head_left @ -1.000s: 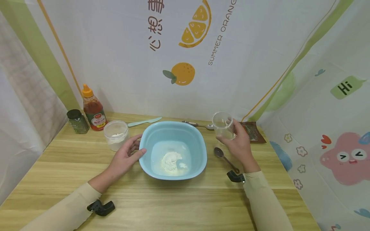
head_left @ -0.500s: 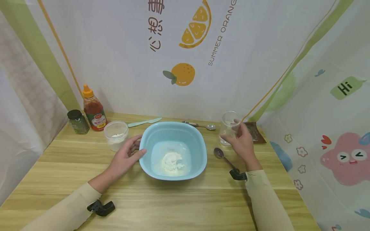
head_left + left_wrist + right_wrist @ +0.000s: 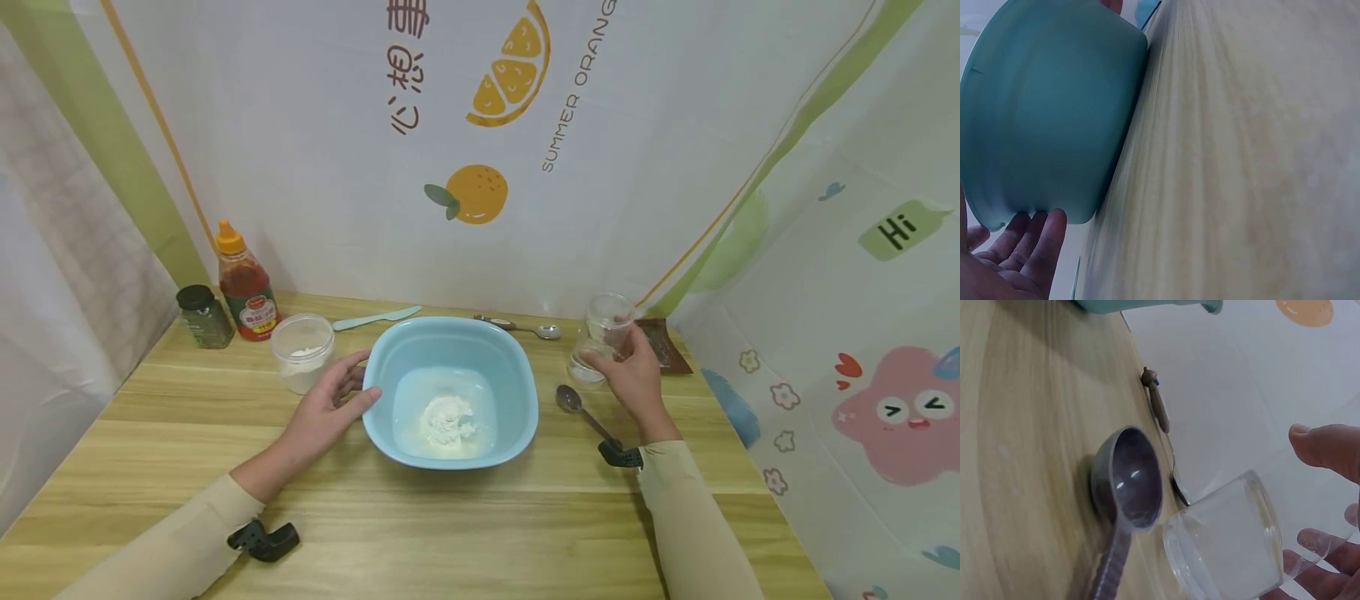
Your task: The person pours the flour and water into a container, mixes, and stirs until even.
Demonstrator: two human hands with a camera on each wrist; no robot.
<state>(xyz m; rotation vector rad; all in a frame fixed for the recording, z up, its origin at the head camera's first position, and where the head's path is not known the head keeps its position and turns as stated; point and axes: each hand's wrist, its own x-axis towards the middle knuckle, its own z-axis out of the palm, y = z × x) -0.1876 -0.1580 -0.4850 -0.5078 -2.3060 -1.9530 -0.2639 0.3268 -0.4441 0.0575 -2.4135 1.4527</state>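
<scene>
A light blue basin (image 3: 517, 367) sits mid-table with a heap of white powder (image 3: 446, 421) on its wet-looking floor. My left hand (image 3: 330, 400) holds the basin's left side; in the left wrist view the fingertips (image 3: 1054, 222) press its outer wall. My right hand (image 3: 633, 371) grips a clear cup (image 3: 600, 333) with a little clear liquid low inside, right of the basin. Whether the cup's base touches the table cannot be told. In front of the cup lies a brown measuring spoon (image 3: 570, 398), its bowl facing up in the right wrist view (image 3: 1129, 481).
Left of the basin stand a clear tub of white powder (image 3: 302, 350), a sauce bottle (image 3: 247, 287) and a green jar (image 3: 204, 317). A pale green spreader (image 3: 375, 318) and a metal spoon (image 3: 547, 331) lie behind the basin. A brown packet (image 3: 667, 346) lies behind my right hand.
My right hand has moved the cup to the right, away from the basin, and lowered it slightly. The left hand and basin have stayed in place.
</scene>
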